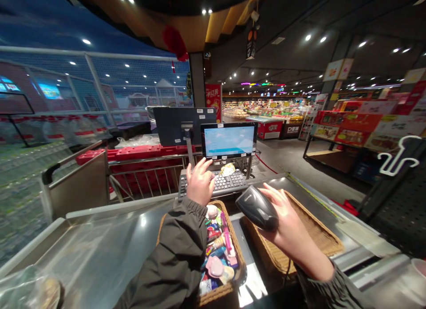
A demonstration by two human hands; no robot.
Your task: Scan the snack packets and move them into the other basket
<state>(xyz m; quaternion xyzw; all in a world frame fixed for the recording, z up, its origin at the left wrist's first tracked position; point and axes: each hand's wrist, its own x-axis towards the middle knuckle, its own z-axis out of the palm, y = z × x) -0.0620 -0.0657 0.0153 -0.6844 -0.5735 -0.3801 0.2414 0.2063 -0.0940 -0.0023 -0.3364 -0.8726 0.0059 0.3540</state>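
My right hand [282, 215] is wrapped round a black handheld barcode scanner [257, 207], held over the near end of a wicker basket [309, 224]. A cable hangs below that hand. My left hand [200, 182] reaches over the left part of a black keyboard [229, 180], fingers spread; whether they touch the keys I cannot tell. Just right of it, a small crumpled gold thing [227, 169] lies at the keyboard's upper edge, too small to name. Behind the keyboard a lit screen [229, 140] stands beside the dark back of another monitor [176, 124].
Between my forearms is a second wicker basket [241, 255] full of small, colourful packaged goods. A metal counter [123, 233] spreads left, with a clear plastic bag [26, 287] at its near corner. White hooks [397, 158] hang at right; metal railings [149, 176] stand beyond.
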